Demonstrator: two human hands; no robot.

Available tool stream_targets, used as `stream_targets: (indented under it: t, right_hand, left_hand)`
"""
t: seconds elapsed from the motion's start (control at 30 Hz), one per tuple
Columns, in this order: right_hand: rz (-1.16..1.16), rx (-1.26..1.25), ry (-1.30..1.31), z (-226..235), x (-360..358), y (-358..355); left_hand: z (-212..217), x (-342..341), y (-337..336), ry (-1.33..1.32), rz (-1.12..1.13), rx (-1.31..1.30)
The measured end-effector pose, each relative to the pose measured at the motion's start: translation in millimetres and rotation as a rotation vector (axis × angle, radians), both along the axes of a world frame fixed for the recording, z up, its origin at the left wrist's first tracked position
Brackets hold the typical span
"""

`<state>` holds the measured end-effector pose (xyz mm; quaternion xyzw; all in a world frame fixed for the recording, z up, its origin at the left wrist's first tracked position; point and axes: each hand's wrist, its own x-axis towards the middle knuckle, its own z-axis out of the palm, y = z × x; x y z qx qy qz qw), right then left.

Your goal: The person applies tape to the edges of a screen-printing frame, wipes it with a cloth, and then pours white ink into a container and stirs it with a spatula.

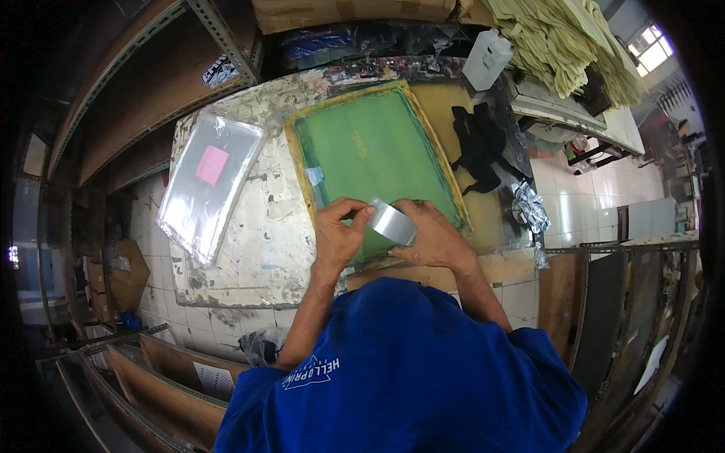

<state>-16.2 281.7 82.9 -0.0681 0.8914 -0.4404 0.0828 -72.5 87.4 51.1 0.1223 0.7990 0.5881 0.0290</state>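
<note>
Holding a roll of shiny silver-grey tape [394,224] above the near edge of a rectangular green mesh screen with a yellow-stained frame [362,162]. Blocking part of that edge with both hands. On its left side, see a small pale-blue patch [314,177]. To the right, note a crumpled black cloth [479,147] and, beyond, a wad of silver foil [531,206]. To the left, well apart, note a clear plastic packet [240,155] with a pink square slip [212,164], all on a paint-stained white table [264,226]. At the back, a white plastic bottle [487,60] near heaped pale-yellow fabric [551,45]. Faint yellowish lettering on the mesh, too small to read; white lettering, upside down, on the blue shirt [423,370]. Gripping the roll in the bare right hand [438,238], with fingers curled around; pinching its left end between thumb and forefinger of the bare left hand [340,230]. Reaching forward with both forearms, angled inward.
</note>
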Motion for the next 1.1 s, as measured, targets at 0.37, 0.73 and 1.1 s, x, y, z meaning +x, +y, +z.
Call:
stream_targets:
  t: [0.37, 0.73, 1.1]
  right_hand:
    - [-0.154, 0.101, 0.054, -15, 14, 65]
    - [-0.278, 0.177, 0.041, -8, 14, 40]
    - [-0.152, -0.039, 0.535, 32, 26, 35]
  left_hand:
    - [-23, -28, -90, -0.129, 0.453, 0.25]
    - [-7, -11, -104, 0.034, 0.702, 0.067]
    - [51, 6, -144, 0.245, 0.743, 0.273]
